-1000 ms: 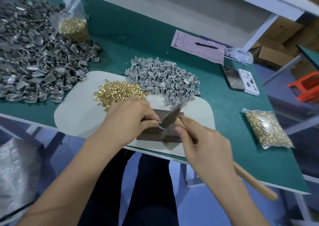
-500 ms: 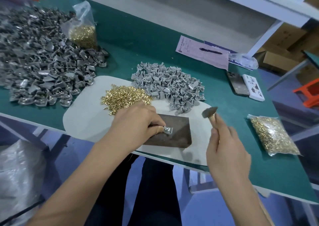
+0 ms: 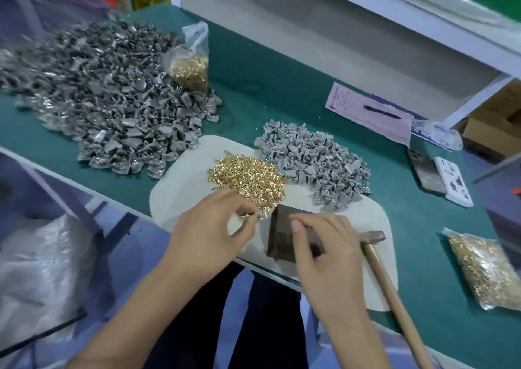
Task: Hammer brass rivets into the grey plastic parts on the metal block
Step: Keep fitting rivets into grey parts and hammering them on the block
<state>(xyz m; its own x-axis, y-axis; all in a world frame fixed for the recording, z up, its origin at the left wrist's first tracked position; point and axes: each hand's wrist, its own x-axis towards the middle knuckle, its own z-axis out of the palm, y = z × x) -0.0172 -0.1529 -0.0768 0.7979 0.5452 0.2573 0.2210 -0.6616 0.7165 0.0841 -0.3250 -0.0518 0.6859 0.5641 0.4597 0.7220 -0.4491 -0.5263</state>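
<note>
The wooden-handled hammer (image 3: 377, 258), swinging a moment ago, now lies on the table. The right hand (image 3: 327, 250) rests open on the dark metal block (image 3: 284, 233). The left hand (image 3: 214, 233) pinches a grey plastic part (image 3: 262, 215); another rivet probably comes next.

The right hand (image 3: 327, 253) covers the lower right part of the metal block (image 3: 284, 233). The hammer (image 3: 394, 292) handle is cut off by the bottom edge of the frame. The item pinched at the left hand (image 3: 208, 233) fingertips is too small to identify. The large grey heap (image 3: 93, 100) at upper left is blurred.
</note>
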